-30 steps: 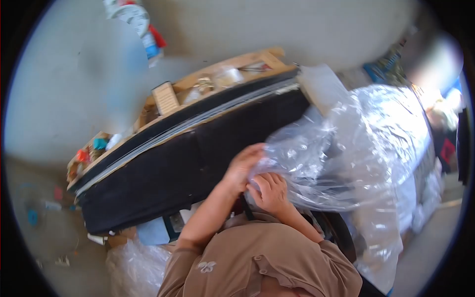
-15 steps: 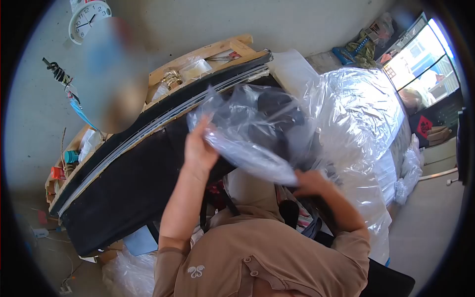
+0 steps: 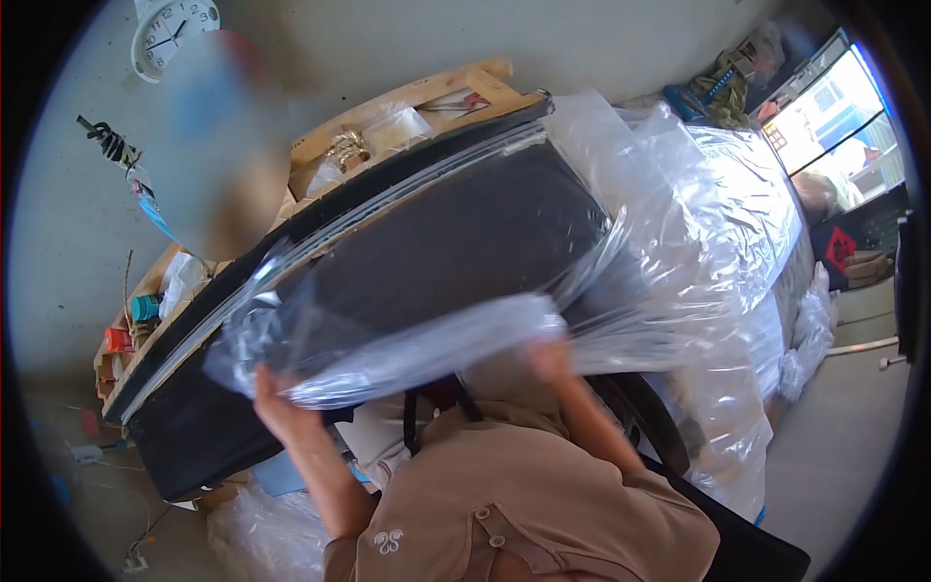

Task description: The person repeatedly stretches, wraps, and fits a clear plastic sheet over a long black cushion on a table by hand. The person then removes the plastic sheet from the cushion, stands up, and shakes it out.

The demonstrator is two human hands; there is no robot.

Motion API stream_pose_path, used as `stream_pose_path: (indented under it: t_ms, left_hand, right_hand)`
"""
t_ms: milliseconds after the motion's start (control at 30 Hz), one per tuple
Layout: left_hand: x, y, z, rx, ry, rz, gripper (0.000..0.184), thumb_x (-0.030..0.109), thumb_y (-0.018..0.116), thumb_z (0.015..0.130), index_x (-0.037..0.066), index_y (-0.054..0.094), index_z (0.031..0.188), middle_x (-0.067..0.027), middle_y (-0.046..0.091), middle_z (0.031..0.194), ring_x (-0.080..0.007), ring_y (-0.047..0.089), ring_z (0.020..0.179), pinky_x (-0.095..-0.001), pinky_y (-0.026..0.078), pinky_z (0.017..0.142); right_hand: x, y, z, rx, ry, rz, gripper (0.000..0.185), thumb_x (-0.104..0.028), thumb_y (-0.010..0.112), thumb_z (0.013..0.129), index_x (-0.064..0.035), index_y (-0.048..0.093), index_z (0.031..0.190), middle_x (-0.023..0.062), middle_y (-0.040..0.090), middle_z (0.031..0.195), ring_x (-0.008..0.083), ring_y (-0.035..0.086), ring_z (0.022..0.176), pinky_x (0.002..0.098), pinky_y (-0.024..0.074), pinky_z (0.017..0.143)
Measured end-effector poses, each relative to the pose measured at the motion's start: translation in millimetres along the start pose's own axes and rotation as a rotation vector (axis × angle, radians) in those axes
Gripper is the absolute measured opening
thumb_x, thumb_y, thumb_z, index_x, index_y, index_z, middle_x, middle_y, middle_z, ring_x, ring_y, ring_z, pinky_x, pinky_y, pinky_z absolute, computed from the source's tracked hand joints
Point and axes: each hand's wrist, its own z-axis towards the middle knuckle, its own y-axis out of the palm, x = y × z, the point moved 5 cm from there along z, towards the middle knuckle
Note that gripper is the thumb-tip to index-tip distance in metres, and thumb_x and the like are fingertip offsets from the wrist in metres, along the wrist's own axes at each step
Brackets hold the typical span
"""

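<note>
A sheet of clear plastic film (image 3: 427,335) stretches in a folded, crinkled band between my two hands, over the near part of the black-topped table (image 3: 436,247). My left hand (image 3: 283,403) is closed on the film's left end, by the near edge of the table. At the right end, my right hand (image 3: 550,357) grips the film too, its fingers blurred by motion. From the right hand's side, the film runs on into a large heap of clear plastic (image 3: 669,281) at the right.
Along the table's far side runs a wooden ledge (image 3: 407,92) with a coil of golden cord (image 3: 347,148), a teal-lidded jar (image 3: 144,308) and a red box (image 3: 117,339). A wall clock (image 3: 175,37) hangs above. More crumpled plastic (image 3: 267,533) lies at lower left.
My left hand has moved left and nearer my body with the film, and my right hand slightly left. The film now lies lower and spreads wider across the table.
</note>
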Motion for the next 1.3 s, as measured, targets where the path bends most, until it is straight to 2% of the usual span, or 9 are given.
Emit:
stream_pose_path:
  t_ms: [200,367,467,533,633,833,1033,1200,1300]
  left_hand:
    - [151.3,-117.4,25.5,0.405,0.409,-0.178,0.056,0.041,0.045,0.083,-0.003,0.047,0.119,-0.0202,0.052,0.116,-0.0359,0.05,0.106,-0.0518,0.038,0.093]
    - [69.6,-29.8,-33.4,-0.309,-0.082,-0.335,0.074,0.062,0.043,0.08,0.008,0.037,0.13,-0.021,0.039,0.132,-0.0442,0.036,0.119,-0.0675,0.024,0.094]
    - [19.8,-23.9,-39.2,-0.349,-0.514,-0.414,0.056,0.05,0.053,0.083,0.005,0.047,0.116,-0.0102,0.062,0.086,-0.0167,0.058,0.061,-0.0255,0.045,0.048]
    - [64.7,-62.7,-31.9,0.311,-0.024,0.07,0.022,0.021,0.057,0.086,0.008,0.054,0.103,-0.0032,0.06,0.084,-0.0136,0.057,0.069,-0.0264,0.047,0.058]
    - [133.3,-116.9,-23.5,0.285,0.524,0.126,0.022,0.002,0.058,0.082,0.006,0.051,0.101,-0.0047,0.059,0.091,-0.0133,0.057,0.08,-0.0285,0.049,0.071]
    - [162.6,-89.9,-63.2,0.354,0.854,1.059,0.018,0.003,0.061,0.08,0.003,0.058,0.097,-0.0014,0.058,0.086,-0.0059,0.052,0.072,-0.0201,0.043,0.062]
    - [216.9,-259.7,-77.7,1.334,0.816,1.471,0.026,0.02,0.066,0.075,0.003,0.058,0.094,-0.0177,0.059,0.1,-0.0295,0.057,0.094,-0.0386,0.044,0.08]
    - [182.5,-164.2,-44.6,0.805,0.964,1.936,0.056,0.029,0.071,0.065,0.002,0.053,0.111,-0.0153,0.048,0.123,-0.0329,0.043,0.114,-0.0456,0.031,0.095]
    - [146.3,-62.6,-47.8,-0.111,1.036,1.843,0.037,0.009,0.065,0.062,0.004,0.056,0.098,-0.0147,0.054,0.109,-0.033,0.044,0.113,-0.0457,0.03,0.095]
  right_hand:
    - [-249.9,-103.6,-17.4,-0.66,-0.656,0.59,0.028,-0.02,0.058,0.085,-0.0011,0.058,0.106,0.0093,0.062,0.096,0.0228,0.059,0.088,0.0323,0.046,0.08]
    - [-184.2,-201.5,106.9,0.54,-0.373,-0.195,0.035,-0.029,0.05,0.088,-0.0063,0.051,0.115,0.0151,0.046,0.125,0.0293,0.04,0.117,0.0411,0.0302,0.098]
    - [-139.0,-194.8,140.3,0.403,-0.112,-0.653,0.059,-0.049,0.039,0.089,-0.0134,0.033,0.135,0.0091,0.029,0.142,0.0273,0.023,0.132,0.0558,0.0169,0.103]
    - [-92.9,-220.8,154.0,0.441,-0.181,-0.51,0.059,-0.049,0.037,0.09,-0.012,0.033,0.135,0.0111,0.03,0.141,0.0291,0.025,0.132,0.0571,0.015,0.103]
    - [-35.8,-273.5,157.2,0.244,0.38,-0.7,0.055,-0.048,0.034,0.091,-0.0141,0.035,0.135,0.0123,0.03,0.141,0.0289,0.024,0.132,0.0668,0.0086,0.099]
    - [-132.5,-198.3,130.3,0.389,-0.013,-0.704,0.056,-0.051,0.033,0.09,-0.0204,0.031,0.137,0.0059,0.023,0.145,0.0274,0.019,0.134,0.0592,0.0147,0.102]
    - [-99.1,-220.2,140.9,0.343,-0.023,-0.689,0.056,-0.051,0.033,0.09,-0.0236,0.026,0.139,0.0017,0.021,0.146,0.0237,0.018,0.135,0.0607,0.0129,0.102]
    - [-78.6,-230.4,154.3,0.332,-0.064,-0.654,0.056,-0.051,0.032,0.091,-0.0232,0.025,0.139,0.0015,0.021,0.146,0.0233,0.019,0.134,0.0608,0.0126,0.102]
    - [-79.7,-240.7,158.4,0.339,-0.028,-0.642,0.057,-0.05,0.031,0.091,-0.0212,0.025,0.139,0.0035,0.023,0.145,0.0245,0.021,0.134,0.0596,0.0131,0.103]
